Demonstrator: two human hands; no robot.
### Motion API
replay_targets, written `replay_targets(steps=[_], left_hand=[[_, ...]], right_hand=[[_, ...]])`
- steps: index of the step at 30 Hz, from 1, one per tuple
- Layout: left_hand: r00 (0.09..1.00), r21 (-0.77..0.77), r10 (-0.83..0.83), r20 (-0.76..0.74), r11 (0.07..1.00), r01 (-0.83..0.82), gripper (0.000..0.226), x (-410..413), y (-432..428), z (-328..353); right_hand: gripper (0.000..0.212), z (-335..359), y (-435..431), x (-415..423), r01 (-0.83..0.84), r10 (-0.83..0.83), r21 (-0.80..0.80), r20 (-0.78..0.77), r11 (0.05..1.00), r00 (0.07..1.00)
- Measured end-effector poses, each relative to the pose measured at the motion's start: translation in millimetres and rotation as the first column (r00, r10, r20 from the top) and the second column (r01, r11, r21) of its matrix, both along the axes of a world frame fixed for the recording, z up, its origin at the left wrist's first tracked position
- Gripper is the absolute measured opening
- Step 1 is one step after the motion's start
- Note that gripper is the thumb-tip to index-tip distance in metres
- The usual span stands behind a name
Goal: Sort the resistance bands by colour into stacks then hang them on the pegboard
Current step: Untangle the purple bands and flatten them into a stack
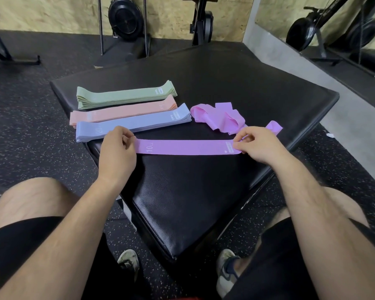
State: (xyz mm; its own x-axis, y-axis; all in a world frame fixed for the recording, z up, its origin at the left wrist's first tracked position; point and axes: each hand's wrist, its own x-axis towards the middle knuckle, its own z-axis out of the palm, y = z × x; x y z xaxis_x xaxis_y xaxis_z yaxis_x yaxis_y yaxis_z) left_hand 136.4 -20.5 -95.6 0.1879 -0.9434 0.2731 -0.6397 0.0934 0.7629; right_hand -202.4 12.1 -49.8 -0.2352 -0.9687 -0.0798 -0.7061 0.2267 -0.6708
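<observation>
A flat purple band [186,147] marked "10" lies stretched across the black padded platform [236,83]. My left hand [117,151] pinches its left end and my right hand [258,146] pinches its right end. Behind it lie three neat stacks side by side: green bands [126,95] farthest, then peach bands [121,112], then blue bands [130,124] nearest. A loose heap of purple bands [219,119] sits to the right of the stacks, with one strand [274,127] trailing past my right hand.
The platform stands on speckled black rubber flooring [30,126]. Gym machines [126,18] stand against the plywood wall behind. A mirror [333,29] is at the right. My knees and shoes [128,263] flank the platform's near corner.
</observation>
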Motion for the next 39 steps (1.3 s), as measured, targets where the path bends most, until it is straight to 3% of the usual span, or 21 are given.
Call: replay_targets(steps=[3,7,10,13,15,18,20,24,27,30,32,35,39], left_hand=[[0.983,0.017,0.063,0.171,0.998,-0.067,0.009,0.3,-1.6,-3.3],[0.968,0.002,0.086,0.234,0.996,-0.089,0.015,-3.8,-1.5,-2.2],[0.965,-0.071,0.071,0.252,0.996,-0.055,0.015,-14.6,-0.8,2.2],[0.966,-0.112,-0.043,0.256,0.991,0.073,0.010,-42.0,4.6,6.6],[0.951,-0.128,-0.156,0.267,0.972,0.195,0.007,-63.6,8.8,4.6],[0.919,-0.113,-0.291,0.265,0.937,0.330,0.005,-88.8,14.7,0.0],[0.903,-0.116,-0.345,0.255,0.917,0.383,0.006,-99.9,18.1,-0.1],[0.889,-0.103,-0.414,0.197,0.893,0.439,0.005,-109.6,21.8,2.7],[0.881,-0.087,-0.444,0.162,0.883,0.461,0.001,-109.0,22.3,2.5],[0.875,-0.055,-0.466,0.131,0.878,0.476,0.002,-107.5,23.0,2.6],[0.871,-0.044,-0.476,0.122,0.874,0.484,0.002,-107.1,23.0,3.1],[0.862,-0.077,-0.504,0.059,0.858,0.508,0.002,-110.1,28.1,8.8],[0.789,-0.090,-0.563,-0.245,0.824,0.559,0.017,-115.6,40.9,23.2]], right_hand=[[0.008,1.3,0.2,1.2,-0.020,0.021,0.006,-0.101,1.000,0.995],[0.008,1.9,2.6,0.5,-0.053,0.049,-0.030,-0.131,0.998,0.990],[0.013,4.6,2.3,-1.3,0.036,-0.063,-0.292,-0.083,0.956,0.995],[0.007,11.8,4.3,-8.3,0.217,-0.302,-0.572,-0.057,0.791,0.952],[0.028,6.9,4.0,-19.6,0.304,-0.449,-0.522,-0.176,0.797,0.876],[0.054,-7.6,3.2,-39.9,0.346,-0.402,-0.249,-0.225,0.904,0.888],[0.045,-12.7,4.8,-46.6,0.294,-0.320,-0.201,-0.109,0.934,0.941],[0.023,-8.5,11.7,-43.7,0.288,-0.287,-0.290,0.047,0.913,0.957],[0.021,4.7,15.1,-42.7,0.393,-0.341,-0.448,0.195,0.803,0.920],[0.021,26.2,21.4,-42.9,0.558,-0.380,-0.629,0.409,0.541,0.830],[0.019,37.6,25.4,-41.6,0.599,-0.303,-0.667,0.517,0.444,0.800],[0.019,44.5,28.6,-27.7,0.453,-0.104,-0.674,0.491,0.583,0.865],[0.018,45.6,29.9,12.1,0.090,0.177,-0.573,0.393,0.815,0.902]])
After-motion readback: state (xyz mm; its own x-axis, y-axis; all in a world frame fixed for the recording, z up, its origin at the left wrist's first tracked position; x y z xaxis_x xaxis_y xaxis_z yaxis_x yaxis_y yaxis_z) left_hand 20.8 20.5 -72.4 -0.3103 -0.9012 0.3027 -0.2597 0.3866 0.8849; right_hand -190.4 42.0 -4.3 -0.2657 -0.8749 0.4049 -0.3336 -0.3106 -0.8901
